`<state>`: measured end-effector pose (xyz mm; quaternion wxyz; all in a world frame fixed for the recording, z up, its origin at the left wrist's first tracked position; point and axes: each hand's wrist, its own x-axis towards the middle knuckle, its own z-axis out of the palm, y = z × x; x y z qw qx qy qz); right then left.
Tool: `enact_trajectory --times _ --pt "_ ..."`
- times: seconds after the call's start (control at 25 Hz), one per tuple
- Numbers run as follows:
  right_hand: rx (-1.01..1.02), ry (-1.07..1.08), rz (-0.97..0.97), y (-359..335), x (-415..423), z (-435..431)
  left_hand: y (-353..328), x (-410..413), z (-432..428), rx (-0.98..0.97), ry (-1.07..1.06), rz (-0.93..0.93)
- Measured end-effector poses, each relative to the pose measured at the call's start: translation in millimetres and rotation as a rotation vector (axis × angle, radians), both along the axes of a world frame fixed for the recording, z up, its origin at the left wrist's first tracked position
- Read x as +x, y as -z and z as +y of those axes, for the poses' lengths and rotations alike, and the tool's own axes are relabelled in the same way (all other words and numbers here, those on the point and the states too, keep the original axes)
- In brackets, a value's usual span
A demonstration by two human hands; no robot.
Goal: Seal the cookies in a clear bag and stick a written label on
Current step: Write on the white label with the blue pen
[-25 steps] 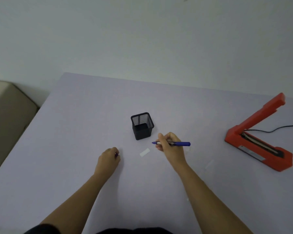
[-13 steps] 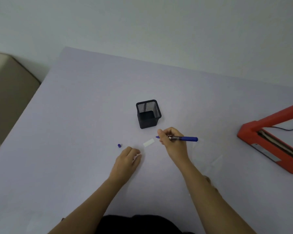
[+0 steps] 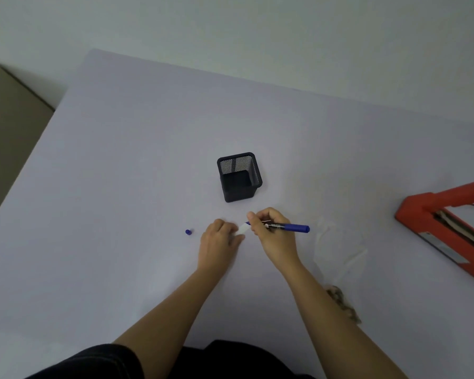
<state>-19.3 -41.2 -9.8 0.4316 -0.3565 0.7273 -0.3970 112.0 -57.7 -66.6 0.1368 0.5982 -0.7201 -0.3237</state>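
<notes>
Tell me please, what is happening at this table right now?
A person is about to write on a small white paper label. The left hand rests against the label on the pale grey table, and the right hand has a blue pen in its grip, tip at the label. The pen's blue cap lies to the left. An empty black mesh pen holder stands behind, a red heat sealer at the right.
</notes>
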Motion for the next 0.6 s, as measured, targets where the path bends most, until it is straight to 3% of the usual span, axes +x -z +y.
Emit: enact_trajectory --times 0.2,0.4,0.6 --pt "0.018 0.013 -0.016 8 1 1 4 2 1 -0.061 0.071 -0.023" --pt "0.014 0.055 -0.016 12 -7 4 3 11 3 -0.034 0.040 0.072" --pt "0.024 0.079 -0.013 13 -17 8 6 11 12 0.004 -0.081 -0.039"
